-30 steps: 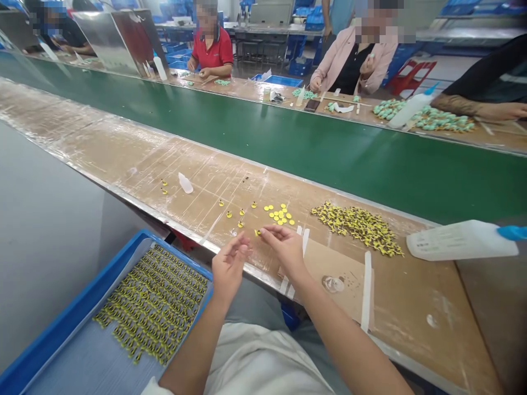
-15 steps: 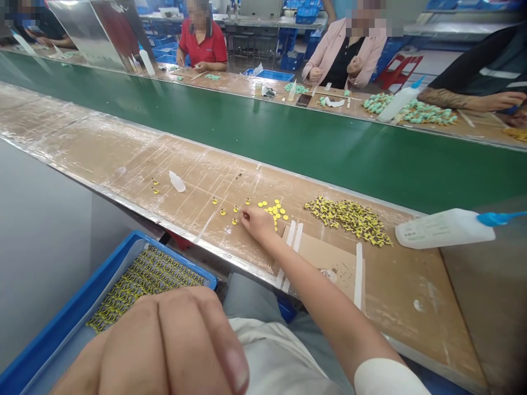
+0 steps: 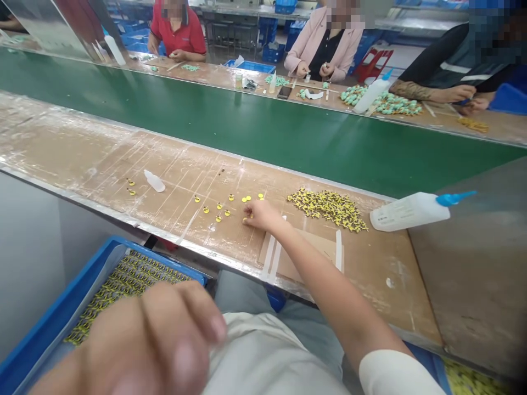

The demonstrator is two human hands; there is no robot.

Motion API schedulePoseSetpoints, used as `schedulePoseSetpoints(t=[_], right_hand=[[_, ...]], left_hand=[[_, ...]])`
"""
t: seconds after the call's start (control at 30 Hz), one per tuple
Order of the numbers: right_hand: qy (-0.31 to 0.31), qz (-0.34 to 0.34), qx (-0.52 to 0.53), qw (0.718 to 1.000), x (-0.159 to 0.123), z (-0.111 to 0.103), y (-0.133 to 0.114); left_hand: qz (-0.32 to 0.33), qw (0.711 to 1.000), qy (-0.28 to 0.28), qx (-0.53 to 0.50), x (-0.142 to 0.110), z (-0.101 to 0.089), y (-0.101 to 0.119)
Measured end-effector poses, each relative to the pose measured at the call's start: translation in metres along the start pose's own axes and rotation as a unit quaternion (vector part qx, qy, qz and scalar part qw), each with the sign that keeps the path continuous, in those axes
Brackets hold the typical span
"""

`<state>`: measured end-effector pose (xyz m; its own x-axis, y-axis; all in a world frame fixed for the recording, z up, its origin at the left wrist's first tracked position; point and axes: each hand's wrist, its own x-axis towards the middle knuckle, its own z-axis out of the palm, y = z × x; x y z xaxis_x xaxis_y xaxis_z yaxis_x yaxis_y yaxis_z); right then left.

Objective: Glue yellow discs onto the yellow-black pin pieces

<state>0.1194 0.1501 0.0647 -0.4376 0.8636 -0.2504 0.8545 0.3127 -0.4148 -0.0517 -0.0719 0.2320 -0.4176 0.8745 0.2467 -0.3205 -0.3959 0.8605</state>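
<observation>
My right hand (image 3: 260,215) reaches out over the tan workbench (image 3: 102,159), fingertips bunched down among flat yellow discs (image 3: 248,198). A yellow disc shows at the fingertips, and I cannot tell whether it is held. Small yellow-and-black pieces (image 3: 216,211) stand scattered to the left of that hand. A heap of the same pieces (image 3: 327,208) lies to its right. My left hand (image 3: 152,340) is raised very close to the camera, blurred, above a blue tray (image 3: 102,263) holding rows of yellow-and-black parts (image 3: 127,285).
A white glue bottle with blue nozzle (image 3: 407,211) lies on the bench at right, a small white bottle (image 3: 154,181) at left. Cardboard with white strips (image 3: 300,255) lies before my right arm. Beyond a green conveyor belt (image 3: 247,131), co-workers sit at a far bench.
My left hand has risen from the bench edge to close before the camera. My right hand has moved forward onto the discs. The whole view has shifted up and left.
</observation>
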Motion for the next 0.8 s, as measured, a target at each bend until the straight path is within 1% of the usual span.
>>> schedulePoseSetpoints(t=[0.03, 0.07, 0.13, 0.2, 0.23, 0.27, 0.33, 0.37, 0.4, 0.47, 0.57, 0.63, 0.67, 0.73, 0.77, 0.8], right_hand=[[-0.012, 0.001, -0.002, 1.0, 0.0, 0.001, 0.0], [-0.022, 0.002, -0.002, 1.0, 0.0, 0.002, -0.001], [-0.039, 0.002, 0.004, 0.999, 0.001, 0.004, -0.003], [-0.048, -0.001, 0.019, 0.999, 0.003, 0.003, -0.005], [-0.05, -0.003, 0.028, 0.998, 0.003, 0.002, -0.005], [-0.049, -0.005, 0.038, 0.998, 0.003, 0.0, -0.006], [-0.033, -0.014, 0.06, 0.998, -0.002, -0.004, -0.008], [-0.017, -0.02, 0.072, 0.997, -0.006, -0.006, -0.01], [0.006, -0.027, 0.084, 0.996, -0.013, -0.008, -0.012], [0.061, -0.048, 0.113, 0.991, -0.033, -0.01, -0.016], [0.143, -0.095, 0.151, 0.974, -0.076, -0.007, -0.021], [0.187, -0.131, 0.168, 0.959, -0.105, -0.003, -0.02], [0.218, -0.16, 0.177, 0.946, -0.118, -0.001, -0.018], [0.329, -0.247, 0.193, 0.891, -0.141, 0.002, -0.013], [0.367, -0.269, 0.191, 0.87, -0.151, 0.003, -0.01], [0.388, -0.282, 0.185, 0.858, -0.159, 0.003, -0.007]], left_hand=[[0.051, 0.998, 0.024, -0.019, 0.006, 0.009, -0.012], [0.063, 0.996, 0.063, -0.021, 0.01, 0.014, -0.027], [-0.011, 0.997, 0.072, -0.017, 0.014, 0.012, -0.065], [-0.12, 0.989, 0.08, -0.011, 0.013, -0.002, -0.109], [-0.175, 0.981, 0.08, 0.018, 0.012, -0.011, -0.13], [-0.214, 0.973, 0.076, 0.042, 0.01, -0.019, -0.149], [-0.271, 0.958, 0.071, 0.062, 0.007, -0.033, -0.178], [-0.29, 0.952, 0.069, 0.063, 0.006, -0.037, -0.187], [-0.307, 0.948, 0.066, 0.056, 0.006, -0.039, -0.193], [-0.337, 0.94, 0.048, 0.023, 0.008, -0.039, -0.195], [-0.377, 0.925, -0.011, -0.047, 0.009, -0.031, -0.186], [-0.394, 0.914, -0.056, -0.079, 0.005, -0.024, -0.18], [-0.399, 0.91, -0.076, -0.089, 0.001, -0.02, -0.177], [-0.408, 0.901, -0.11, -0.103, -0.008, -0.013, -0.173], [-0.411, 0.896, -0.125, -0.111, -0.013, -0.009, -0.172], [-0.414, 0.892, -0.137, -0.118, -0.018, -0.005, -0.172]])
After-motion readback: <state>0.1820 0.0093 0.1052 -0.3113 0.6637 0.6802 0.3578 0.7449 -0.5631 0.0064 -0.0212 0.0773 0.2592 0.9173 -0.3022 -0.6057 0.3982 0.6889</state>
